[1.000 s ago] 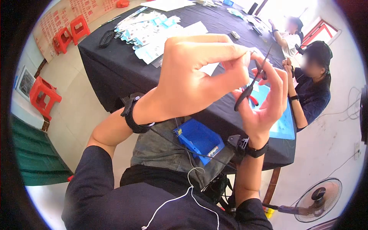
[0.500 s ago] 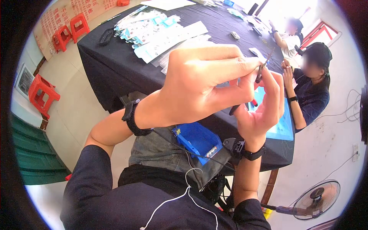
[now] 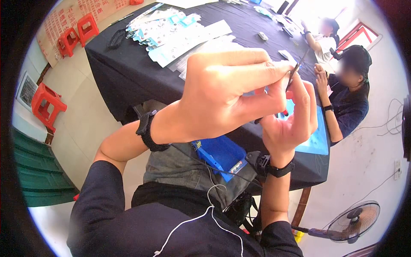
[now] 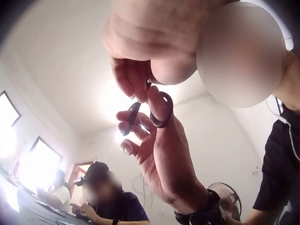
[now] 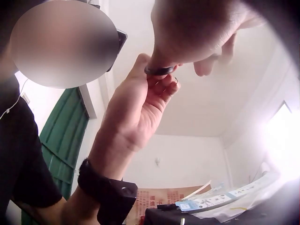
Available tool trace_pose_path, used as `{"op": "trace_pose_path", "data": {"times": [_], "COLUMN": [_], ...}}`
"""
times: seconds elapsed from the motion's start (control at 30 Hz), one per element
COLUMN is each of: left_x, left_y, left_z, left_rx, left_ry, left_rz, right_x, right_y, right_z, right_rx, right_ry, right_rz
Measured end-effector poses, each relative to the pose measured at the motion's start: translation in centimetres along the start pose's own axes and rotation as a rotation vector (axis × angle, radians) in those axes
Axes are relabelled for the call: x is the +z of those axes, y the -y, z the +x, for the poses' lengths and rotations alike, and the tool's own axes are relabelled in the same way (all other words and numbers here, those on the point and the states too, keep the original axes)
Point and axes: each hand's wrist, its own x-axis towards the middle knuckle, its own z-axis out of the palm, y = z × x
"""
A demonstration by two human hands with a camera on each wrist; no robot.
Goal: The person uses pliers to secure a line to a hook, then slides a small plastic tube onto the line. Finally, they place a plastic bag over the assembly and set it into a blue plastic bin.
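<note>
Pinching thumb and fingers together at the left hand [image 3: 233, 96], item between them indiscernible; angling scissors [image 3: 296, 69] upward just beside those fingertips, near the desk [image 3: 244, 35]; gripping scissor loops with the right hand [image 3: 289, 128].

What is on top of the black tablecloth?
The black tablecloth bears printed blue-and-white strips, a light-blue sheet and smaller items too unclear to name. The left hand covers part; whatever lies there is hidden.
</note>
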Motion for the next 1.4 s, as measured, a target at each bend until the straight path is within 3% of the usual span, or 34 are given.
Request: {"op": "trace_pose_path", "data": {"times": [1.4], "left_x": [-0.30], "left_y": [-0.80], "left_z": [-0.27], "left_rx": [-0.032], "left_ry": [0.014], "left_rz": [0.054], "right_x": [0.21], "right_y": [0.42], "right_z": [0.25], "right_rx": [-0.101], "right_ry": [-0.059], "right_rz": [-0.039]}}
